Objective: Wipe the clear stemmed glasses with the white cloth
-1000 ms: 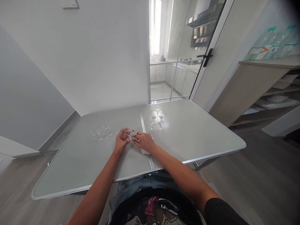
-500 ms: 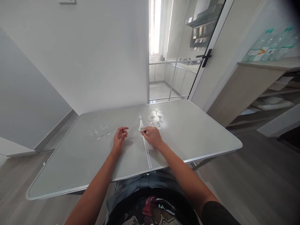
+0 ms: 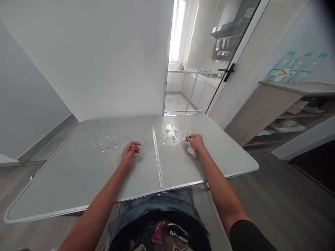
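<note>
My right hand (image 3: 196,142) is closed, its fingers pinching low on a clear stemmed glass (image 3: 192,129) that stands upright on the right half of the table. A crumpled whitish cloth (image 3: 193,151) shows just under this hand; I cannot tell whether the fingers grip it too. To the left of that glass stand two more stemmed glasses, one wine glass (image 3: 168,129) beside another wine glass (image 3: 175,131). My left hand (image 3: 129,153) holds nothing, its fingers loosely bent and apart over the table's left half.
Several clear glass pieces (image 3: 104,143) lie on the left of the grey folding table (image 3: 78,174). A metal seam (image 3: 157,153) divides the top. Behind are a white wall and a glass door (image 3: 193,80). At right, plastic bottles (image 3: 290,69) stand on a wooden shelf unit (image 3: 264,108).
My right hand has moved right from the table's seam to beyond the two standing glasses, taking a glass with it. My left hand stays nearly still. The view has shifted slightly.
</note>
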Available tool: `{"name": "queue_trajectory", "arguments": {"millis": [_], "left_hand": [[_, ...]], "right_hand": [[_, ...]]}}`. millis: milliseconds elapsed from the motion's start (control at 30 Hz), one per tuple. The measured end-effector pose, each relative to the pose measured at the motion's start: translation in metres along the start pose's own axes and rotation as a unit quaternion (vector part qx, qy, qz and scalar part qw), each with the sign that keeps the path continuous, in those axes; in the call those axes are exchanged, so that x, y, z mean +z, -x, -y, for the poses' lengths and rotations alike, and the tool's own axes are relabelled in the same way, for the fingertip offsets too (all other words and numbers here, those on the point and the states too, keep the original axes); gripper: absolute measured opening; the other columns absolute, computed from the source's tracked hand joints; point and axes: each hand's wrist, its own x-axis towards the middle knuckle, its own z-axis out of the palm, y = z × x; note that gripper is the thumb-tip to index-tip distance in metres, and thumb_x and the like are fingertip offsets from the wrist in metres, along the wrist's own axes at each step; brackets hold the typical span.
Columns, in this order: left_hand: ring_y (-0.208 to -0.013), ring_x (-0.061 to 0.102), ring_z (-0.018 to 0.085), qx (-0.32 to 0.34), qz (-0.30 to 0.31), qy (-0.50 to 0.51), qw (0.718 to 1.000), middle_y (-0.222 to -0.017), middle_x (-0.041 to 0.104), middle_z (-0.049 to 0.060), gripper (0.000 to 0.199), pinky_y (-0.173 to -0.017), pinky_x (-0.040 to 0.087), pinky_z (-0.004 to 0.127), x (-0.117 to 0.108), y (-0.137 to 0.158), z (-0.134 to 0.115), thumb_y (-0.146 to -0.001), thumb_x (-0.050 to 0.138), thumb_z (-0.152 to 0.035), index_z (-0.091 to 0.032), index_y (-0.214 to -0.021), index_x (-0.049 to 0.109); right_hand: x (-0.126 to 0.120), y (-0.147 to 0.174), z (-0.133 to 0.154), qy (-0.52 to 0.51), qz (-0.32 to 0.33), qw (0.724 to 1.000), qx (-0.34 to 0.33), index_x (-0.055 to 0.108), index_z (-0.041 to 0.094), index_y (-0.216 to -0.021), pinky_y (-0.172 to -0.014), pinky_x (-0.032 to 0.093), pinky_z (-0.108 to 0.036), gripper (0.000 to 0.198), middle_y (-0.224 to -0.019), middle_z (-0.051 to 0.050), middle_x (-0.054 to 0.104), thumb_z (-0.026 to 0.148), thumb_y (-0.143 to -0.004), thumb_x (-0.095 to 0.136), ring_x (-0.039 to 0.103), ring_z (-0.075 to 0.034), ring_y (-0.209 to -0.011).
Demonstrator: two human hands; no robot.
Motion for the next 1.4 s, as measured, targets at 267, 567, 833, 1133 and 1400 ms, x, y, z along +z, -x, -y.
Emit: {"name": "queue_trajectory", "arguments": {"millis": [267, 567, 833, 1133, 1400], "left_hand": [[-0.064, 0.055, 0.016, -0.001, -0.009, -0.007, 1.0, -0.072, 0.061, 0.004, 0.045, -0.063, 0.041, 0.03, -0.001, -0.002, 0.006, -0.088, 0.062, -0.063, -0.02, -0.097, 0.071], [-0.062, 0.053, 0.016, -0.005, -0.008, -0.02, 1.0, -0.068, 0.059, 0.003, 0.044, -0.06, 0.039, 0.03, -0.003, -0.002, 0.007, -0.089, 0.062, -0.062, -0.02, -0.096, 0.071], [-0.063, 0.051, 0.015, -0.012, 0.005, -0.009, 1.0, -0.069, 0.057, 0.002, 0.042, -0.062, 0.038, 0.028, -0.002, -0.001, 0.003, -0.09, 0.062, -0.059, -0.019, -0.096, 0.07], [-0.059, 0.047, 0.012, -0.026, 0.004, -0.029, 0.999, -0.065, 0.052, 0.0, 0.04, -0.057, 0.035, 0.026, -0.003, 0.001, 0.004, -0.094, 0.058, -0.056, -0.018, -0.097, 0.067], [-0.055, 0.043, 0.011, -0.006, -0.028, -0.068, 0.997, -0.063, 0.048, -0.002, 0.035, -0.052, 0.032, 0.023, -0.004, 0.0, 0.001, -0.095, 0.057, -0.052, -0.018, -0.089, 0.064]], "right_hand": [[0.021, -0.025, -0.007, 0.014, -0.004, 1.0, 0.002, 0.081, 0.019, -0.073, -0.062, 0.041, -0.025, 0.023, -0.076, -0.007, 0.078, 0.034, -0.077, 0.065, 0.065, -0.017, -0.069], [0.028, -0.026, -0.007, 0.025, -0.01, 0.999, 0.025, 0.082, 0.019, -0.083, -0.066, 0.044, -0.024, 0.024, -0.081, -0.008, 0.079, 0.036, -0.079, 0.065, 0.069, -0.018, -0.075], [0.032, -0.03, -0.006, 0.025, -0.017, 0.999, 0.035, 0.081, 0.021, -0.083, -0.075, 0.047, -0.025, 0.022, -0.089, -0.007, 0.079, 0.038, -0.079, 0.067, 0.07, -0.018, -0.083], [0.036, -0.032, -0.012, 0.029, -0.02, 0.999, 0.03, 0.08, 0.023, -0.084, -0.078, 0.051, -0.028, 0.022, -0.089, -0.005, 0.079, 0.041, -0.08, 0.067, 0.07, -0.022, -0.089], [0.037, -0.033, -0.013, 0.036, -0.02, 0.999, 0.022, 0.08, 0.022, -0.086, -0.081, 0.051, -0.029, 0.023, -0.091, -0.006, 0.079, 0.041, -0.08, 0.068, 0.071, -0.022, -0.087]]}}
